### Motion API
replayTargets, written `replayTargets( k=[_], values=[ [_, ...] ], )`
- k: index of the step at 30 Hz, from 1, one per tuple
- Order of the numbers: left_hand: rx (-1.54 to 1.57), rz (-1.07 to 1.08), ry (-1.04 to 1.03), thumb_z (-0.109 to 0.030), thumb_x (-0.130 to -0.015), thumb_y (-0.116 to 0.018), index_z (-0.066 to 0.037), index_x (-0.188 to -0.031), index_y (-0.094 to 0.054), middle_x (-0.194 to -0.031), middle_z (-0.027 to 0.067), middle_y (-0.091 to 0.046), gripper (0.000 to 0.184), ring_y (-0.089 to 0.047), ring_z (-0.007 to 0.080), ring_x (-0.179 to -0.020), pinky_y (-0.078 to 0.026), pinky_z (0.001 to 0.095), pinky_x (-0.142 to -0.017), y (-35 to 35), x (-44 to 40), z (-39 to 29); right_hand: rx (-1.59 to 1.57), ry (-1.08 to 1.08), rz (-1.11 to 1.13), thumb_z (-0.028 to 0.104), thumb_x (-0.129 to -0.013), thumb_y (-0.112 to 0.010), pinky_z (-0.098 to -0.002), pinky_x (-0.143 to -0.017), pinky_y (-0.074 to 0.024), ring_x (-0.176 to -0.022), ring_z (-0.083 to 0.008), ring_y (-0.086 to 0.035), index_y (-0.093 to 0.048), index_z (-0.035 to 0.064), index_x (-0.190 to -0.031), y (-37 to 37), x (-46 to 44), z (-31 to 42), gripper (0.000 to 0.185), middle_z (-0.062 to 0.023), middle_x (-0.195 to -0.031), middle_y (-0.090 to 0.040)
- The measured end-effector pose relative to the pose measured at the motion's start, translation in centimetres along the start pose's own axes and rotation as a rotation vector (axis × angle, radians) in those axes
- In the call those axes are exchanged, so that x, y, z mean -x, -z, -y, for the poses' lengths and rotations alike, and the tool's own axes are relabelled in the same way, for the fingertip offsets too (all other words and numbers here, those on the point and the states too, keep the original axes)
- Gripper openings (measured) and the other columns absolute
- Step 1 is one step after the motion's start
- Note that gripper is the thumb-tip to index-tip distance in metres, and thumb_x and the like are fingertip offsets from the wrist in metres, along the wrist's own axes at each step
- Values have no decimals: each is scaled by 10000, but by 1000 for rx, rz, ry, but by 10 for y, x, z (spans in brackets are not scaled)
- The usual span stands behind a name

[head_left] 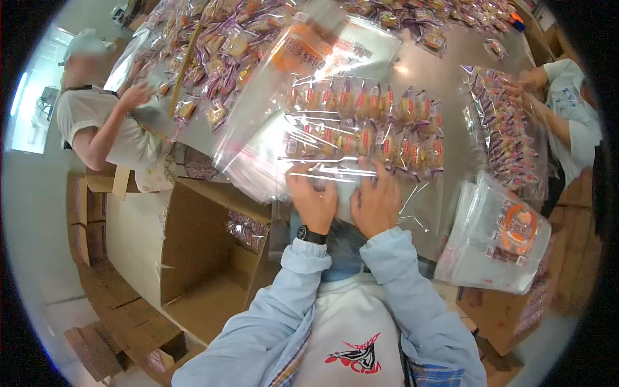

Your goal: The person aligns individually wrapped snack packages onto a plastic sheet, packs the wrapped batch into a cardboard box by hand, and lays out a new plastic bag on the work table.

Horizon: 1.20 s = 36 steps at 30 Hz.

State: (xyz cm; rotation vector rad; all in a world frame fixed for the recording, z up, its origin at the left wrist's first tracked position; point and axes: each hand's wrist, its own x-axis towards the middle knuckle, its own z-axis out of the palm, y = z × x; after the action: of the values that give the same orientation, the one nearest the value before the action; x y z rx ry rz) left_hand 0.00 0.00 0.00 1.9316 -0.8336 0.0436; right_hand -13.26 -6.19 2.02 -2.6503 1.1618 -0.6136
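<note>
In front of me lies a clear plastic bag (pixel 364 147) holding two rows of small wrapped snacks with red labels and purple-edged wrappers. My left hand (pixel 313 198), with a black watch at its wrist, rests at the bag's near side, fingers pointing at the packs. Beside it my right hand (pixel 376 198) lies on the near side too, fingers stretched forward and thumb apart. Glare makes it hard to tell whether the film runs over or under my fingertips. A stack of clear printed bags (pixel 309 48) lies just beyond and to the left.
Loose wrapped snacks (pixel 225 48) cover the far table. A co-worker (pixel 103 109) stands left; another co-worker (pixel 561 109) handles a filled bag (pixel 503 129) at right. An open cardboard box (pixel 206 251) stands below left. More printed bags (pixel 493 235) lie at the right table edge.
</note>
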Motion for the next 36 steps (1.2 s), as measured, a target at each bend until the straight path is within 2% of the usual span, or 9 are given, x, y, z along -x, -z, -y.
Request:
replayTargets(
  k=[6, 11, 22, 25, 26, 29, 32, 33, 36],
  values=[
    [-11, -221, -146, -33, -819, -725, 66, -1364, -502, -1375, 284, -450, 597, -498, 450, -1246, -419, 487, -1066, 20, 4, -5, -10, -17, -10, 112, -805, -691, -488, -1000, -452, -1188, -369, -556, -536, 74, -1467, 2, 9, 18, 682, -205, -1504, -461],
    [-98, -29, -27, -127, -877, -708, -1, -1517, -438, -1408, 286, -421, 706, -487, 461, -1267, -400, 479, -1098, 24, -5, -12, 0, 5, -151, 189, -819, -685, -471, -922, -445, -1126, -356, -576, -621, 75, -1355, -6, 7, 13, 552, -193, -1331, -573],
    [-103, 50, 106, -34, -845, -675, 36, -1406, -463, -1340, 260, -543, 604, -560, 406, -1235, -432, 445, -1089, 24, -11, -19, -25, -31, -16, 165, -821, -650, -489, -938, -463, -1212, -342, -565, -489, 22, -1487, -1, 7, 15, 700, -183, -1508, -488],
    [-56, -118, -81, -25, -820, -681, 37, -1420, -472, -1381, 253, -507, 639, -539, 421, -1233, -415, 493, -1102, 22, 5, -15, -34, -22, 35, 169, -815, -658, -496, -936, -458, -1212, -343, -560, -518, 64, -1479, 7, 6, 17, 688, -179, -1509, -489],
    [-182, -65, -11, -30, -806, -690, 46, -1406, -511, -1450, 265, -469, 630, -487, 448, -1323, -379, 521, -1139, 25, 9, -14, -22, -5, 42, 172, -814, -660, -498, -937, -456, -1205, -345, -558, -527, 84, -1478, 7, 6, 17, 683, -177, -1511, -487],
    [-182, 52, -362, -40, -804, -697, 32, -1420, -541, -1520, 287, -428, 639, -429, 478, -1404, -355, 520, -1166, 32, 2, -10, 21, 14, 102, 180, -810, -667, -503, -939, -451, -1189, -352, -553, -565, 137, -1454, 7, 8, 18, 653, -174, -1518, -480],
    [-278, 110, -334, -99, -823, -739, -5, -1490, -512, -1560, 331, -384, 711, -414, 504, -1426, -366, 532, -1162, 33, -9, -13, 118, 56, -140, 197, -796, -689, -499, -933, -448, -1179, -352, -542, -658, 146, -1314, -2, 7, 21, 521, -174, -1519, -463],
    [-330, 130, -301, -113, -823, -746, 9, -1475, -518, -1557, 342, -381, 701, -422, 508, -1420, -376, 528, -1155, 35, -11, -18, 52, -27, 120, 208, -792, -699, -497, -931, -446, -1178, -351, -537, -695, 146, -1230, 14, -1, 25, 443, -173, -1506, -458],
    [-329, 183, -287, -143, -817, -754, 24, -1450, -529, -1558, 354, -372, 692, -435, 522, -1403, -408, 521, -1124, 35, -13, -21, 30, 6, 18, 204, -792, -696, -504, -917, -456, -1173, -355, -536, -699, 147, -1230, 7, 0, 22, 442, -168, -1501, -455]
  ],
)
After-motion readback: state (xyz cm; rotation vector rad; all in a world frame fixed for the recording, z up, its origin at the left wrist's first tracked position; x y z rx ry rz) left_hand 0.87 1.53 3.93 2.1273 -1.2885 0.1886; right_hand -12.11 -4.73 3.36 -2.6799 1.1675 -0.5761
